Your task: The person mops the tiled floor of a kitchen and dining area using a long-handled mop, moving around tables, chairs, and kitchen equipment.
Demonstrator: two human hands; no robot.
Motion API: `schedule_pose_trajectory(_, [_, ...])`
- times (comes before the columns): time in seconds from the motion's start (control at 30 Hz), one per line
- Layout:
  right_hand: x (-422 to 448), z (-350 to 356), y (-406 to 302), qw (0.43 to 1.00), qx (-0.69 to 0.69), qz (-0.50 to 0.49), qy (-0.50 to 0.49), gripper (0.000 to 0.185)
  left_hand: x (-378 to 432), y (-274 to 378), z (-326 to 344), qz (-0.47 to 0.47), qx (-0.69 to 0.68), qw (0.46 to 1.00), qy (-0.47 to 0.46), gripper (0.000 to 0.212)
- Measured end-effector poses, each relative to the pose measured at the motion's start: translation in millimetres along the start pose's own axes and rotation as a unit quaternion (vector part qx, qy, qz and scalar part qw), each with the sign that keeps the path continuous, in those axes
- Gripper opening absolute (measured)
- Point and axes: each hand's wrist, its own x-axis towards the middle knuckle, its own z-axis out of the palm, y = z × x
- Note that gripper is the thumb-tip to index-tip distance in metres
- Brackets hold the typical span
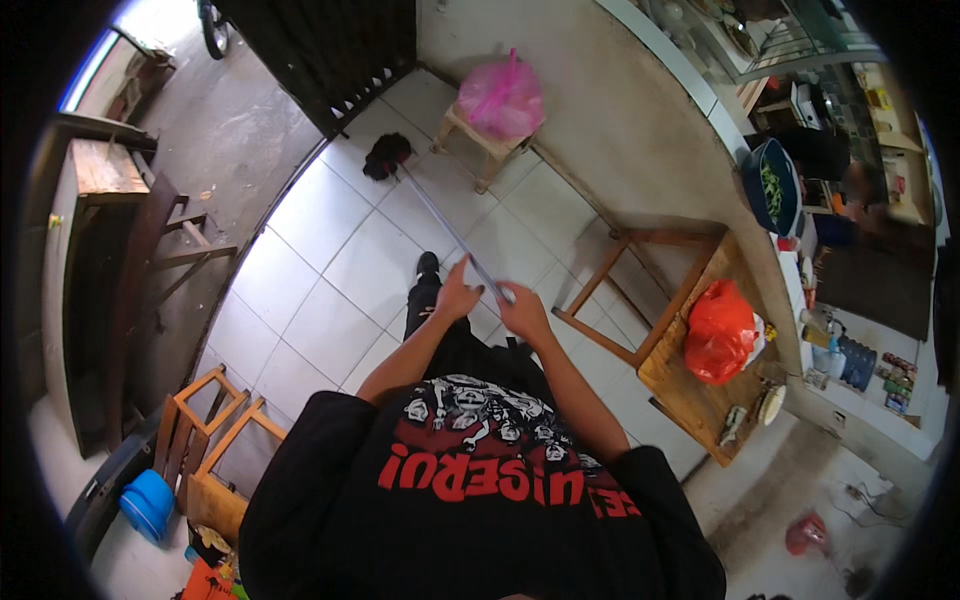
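Note:
A long metal pole (442, 217) runs from the hands to a dark, bristly head (388, 156), which rests on the white floor tiles near the stool; whether it is a broom or a mop I cannot tell. My right hand (523, 311) is closed around the pole's near end. A little farther along the pole is my left hand (457, 291), with its index finger stretched along the pole and its thumb apart; how firmly it grips is unclear.
A plastic stool (487, 146) bears a pink plastic bag (502, 97). On the right, a wooden table (667, 375) holds a red bag (720, 334). Wooden chairs (210, 457) and a blue container (148, 506) stand at lower left. A dark gate (345, 45) borders the tiles.

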Motion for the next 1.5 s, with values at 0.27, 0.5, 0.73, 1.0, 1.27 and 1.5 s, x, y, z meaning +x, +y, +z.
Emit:
schedule_pose_trajectory(0.27, [5,46,43,1.000,-0.010,-0.013,-0.026,0.039,-49,-69,7,-0.068,0.056,0.976,0.200,0.041])
schedule_pose_trajectory(0.5, [-202,-8,285,0.999,0.036,0.021,-0.027,0.037,-129,-80,195,-0.101,-0.176,0.979,0.022,0.021])
schedule_pose_trajectory(0.73, [-416,-156,401,0.908,0.167,0.334,-0.191,0.030,-186,-84,314,-0.058,-0.168,0.982,-0.058,0.023])
schedule_pose_trajectory(1.0, [-362,-166,376,0.954,0.053,0.257,-0.144,0.029,-247,-146,404,0.010,-0.139,0.988,0.064,0.032])
schedule_pose_trajectory(1.27, [-187,5,344,0.945,0.175,0.141,-0.237,0.043,-270,-130,430,-0.137,-0.505,0.852,0.004,0.063])
schedule_pose_trajectory(1.5, [-173,123,309,0.946,-0.029,-0.121,-0.298,0.027,-222,-175,372,-0.126,-0.591,0.752,0.263,0.054])
